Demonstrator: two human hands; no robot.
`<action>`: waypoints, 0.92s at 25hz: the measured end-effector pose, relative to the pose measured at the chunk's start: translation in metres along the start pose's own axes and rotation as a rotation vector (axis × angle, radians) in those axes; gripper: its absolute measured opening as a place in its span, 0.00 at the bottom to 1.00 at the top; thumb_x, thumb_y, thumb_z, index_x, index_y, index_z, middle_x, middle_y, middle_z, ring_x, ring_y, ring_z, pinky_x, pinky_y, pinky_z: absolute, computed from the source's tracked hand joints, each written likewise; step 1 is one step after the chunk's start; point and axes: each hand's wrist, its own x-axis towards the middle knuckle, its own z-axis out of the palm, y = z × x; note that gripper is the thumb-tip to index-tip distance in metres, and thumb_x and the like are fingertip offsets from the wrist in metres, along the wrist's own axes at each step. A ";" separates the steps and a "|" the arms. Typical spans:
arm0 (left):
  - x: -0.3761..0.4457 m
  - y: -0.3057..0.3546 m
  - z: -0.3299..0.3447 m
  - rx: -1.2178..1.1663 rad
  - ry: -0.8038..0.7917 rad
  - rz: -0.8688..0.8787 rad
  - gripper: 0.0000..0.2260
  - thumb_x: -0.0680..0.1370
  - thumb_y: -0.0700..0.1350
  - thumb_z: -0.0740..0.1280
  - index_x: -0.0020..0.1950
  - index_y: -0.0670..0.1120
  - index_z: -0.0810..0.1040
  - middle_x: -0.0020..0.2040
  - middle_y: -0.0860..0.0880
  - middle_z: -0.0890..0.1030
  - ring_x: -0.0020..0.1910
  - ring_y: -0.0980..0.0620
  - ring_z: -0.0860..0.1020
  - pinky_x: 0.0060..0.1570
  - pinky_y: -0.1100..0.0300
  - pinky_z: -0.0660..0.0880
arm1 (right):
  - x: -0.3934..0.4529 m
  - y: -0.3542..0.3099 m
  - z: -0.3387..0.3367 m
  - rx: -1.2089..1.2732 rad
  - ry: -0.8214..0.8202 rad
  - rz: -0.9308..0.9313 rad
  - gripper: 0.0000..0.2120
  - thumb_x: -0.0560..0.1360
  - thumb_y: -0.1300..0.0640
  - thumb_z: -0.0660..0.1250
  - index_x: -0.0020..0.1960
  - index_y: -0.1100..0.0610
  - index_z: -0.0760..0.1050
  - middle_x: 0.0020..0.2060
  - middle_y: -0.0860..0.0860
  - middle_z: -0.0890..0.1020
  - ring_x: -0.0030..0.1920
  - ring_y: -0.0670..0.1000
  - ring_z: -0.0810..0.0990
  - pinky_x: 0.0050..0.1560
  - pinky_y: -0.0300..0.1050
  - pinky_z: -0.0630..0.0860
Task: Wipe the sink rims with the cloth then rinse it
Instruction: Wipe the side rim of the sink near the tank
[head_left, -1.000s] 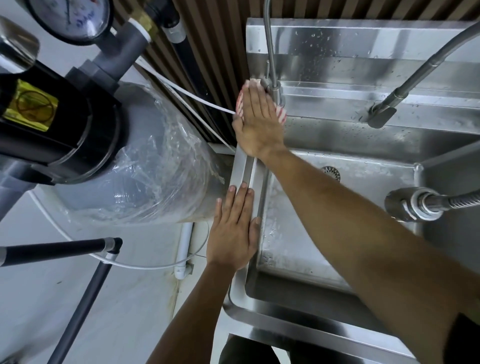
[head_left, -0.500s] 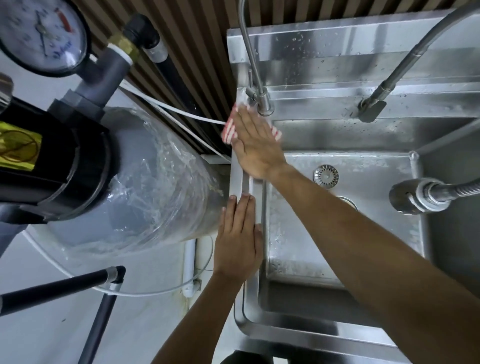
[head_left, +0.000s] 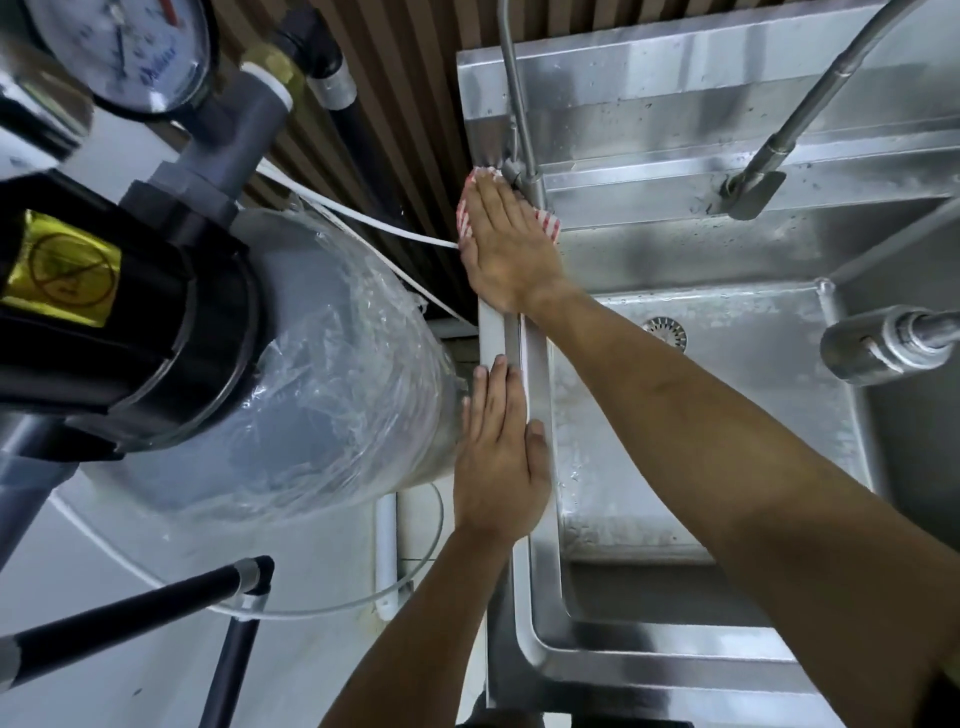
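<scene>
head view: the right hand (head_left: 506, 244) lay flat, fingers straight, pressing a red-and-white striped cloth (head_left: 464, 218) onto the sink (head_left: 535, 364) rim's far left corner, beside the faucet base (head_left: 527, 182). the left hand (head_left: 498, 457), fingers straight, rested flat on the left rim.

Sink (head_left: 675, 670): brushed stainless steel, glossy (water-beaded). Cloth (head_left: 464, 218): striped woven fabric. Tank (head_left: 332, 395): crinkled clear plastic wrap, shiny.

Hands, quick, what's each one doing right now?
Left hand: open, flat on the sink rim, holding nothing.
Right hand: open, straight fingers pressing the striped cloth onto the rim.
</scene>
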 end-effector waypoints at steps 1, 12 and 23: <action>-0.001 0.001 0.000 -0.016 0.009 -0.002 0.28 0.84 0.45 0.51 0.84 0.42 0.54 0.85 0.48 0.52 0.85 0.49 0.45 0.83 0.45 0.48 | -0.004 0.000 -0.001 0.017 0.004 -0.003 0.30 0.86 0.49 0.45 0.84 0.59 0.44 0.84 0.56 0.46 0.84 0.54 0.43 0.83 0.51 0.41; -0.001 0.000 -0.001 0.082 -0.006 0.037 0.28 0.84 0.47 0.50 0.85 0.43 0.52 0.86 0.48 0.49 0.84 0.49 0.42 0.83 0.46 0.44 | -0.040 0.008 0.003 0.120 0.032 0.055 0.30 0.87 0.46 0.45 0.84 0.58 0.43 0.84 0.55 0.45 0.83 0.54 0.42 0.81 0.49 0.35; 0.056 0.011 -0.018 0.281 -0.046 0.055 0.27 0.79 0.48 0.57 0.78 0.42 0.65 0.76 0.43 0.66 0.77 0.39 0.63 0.79 0.40 0.56 | -0.087 0.034 -0.011 1.451 0.414 0.502 0.16 0.86 0.52 0.56 0.59 0.54 0.81 0.46 0.49 0.86 0.47 0.49 0.83 0.50 0.50 0.80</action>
